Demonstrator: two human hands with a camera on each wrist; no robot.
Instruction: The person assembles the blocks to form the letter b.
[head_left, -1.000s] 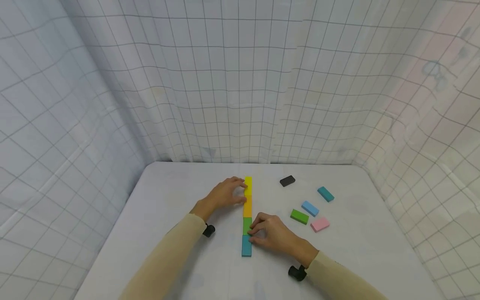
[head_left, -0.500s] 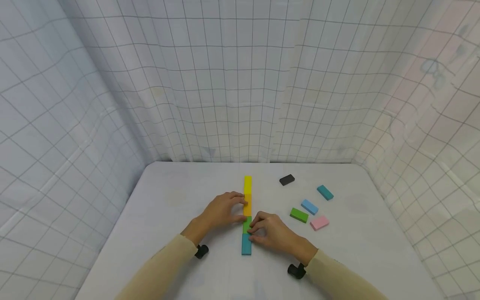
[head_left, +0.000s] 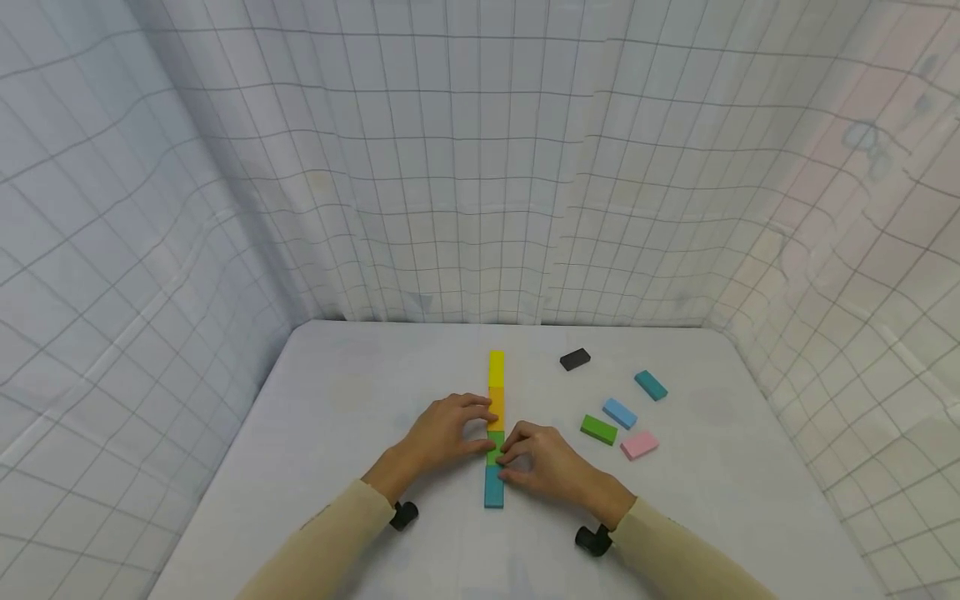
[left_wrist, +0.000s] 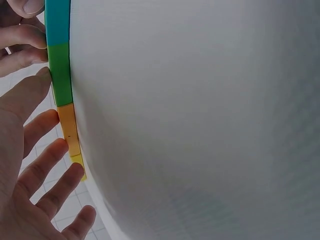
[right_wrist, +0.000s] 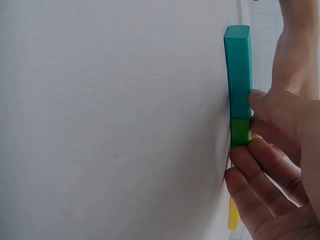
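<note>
Four-colour blocks lie end to end in a straight row: yellow block [head_left: 497, 367] farthest away, then orange block [head_left: 497, 395], green block [head_left: 492, 437] and teal block [head_left: 493, 493] nearest. From the left, my left hand [head_left: 442, 431] touches the row's side, thumb at the green block [left_wrist: 60, 75] and fingertips along the orange block [left_wrist: 69, 127]. My right hand [head_left: 551, 468] is at the opposite side. Its thumb rests against the teal block [right_wrist: 239, 75], and its other fingertips lie along the green block [right_wrist: 241, 131], partly covering it.
Loose blocks lie right of the row: a black block [head_left: 575, 359], a second teal block [head_left: 651, 385], a light blue block [head_left: 619, 413], a second green block [head_left: 599, 430] and a pink block [head_left: 640, 445]. White gridded curtains [head_left: 480, 208] enclose the white table [head_left: 360, 367] at back and sides.
My left hand has slid toward me along the row, from the yellow and orange blocks to the orange and green ones. My right hand has stayed almost in place.
</note>
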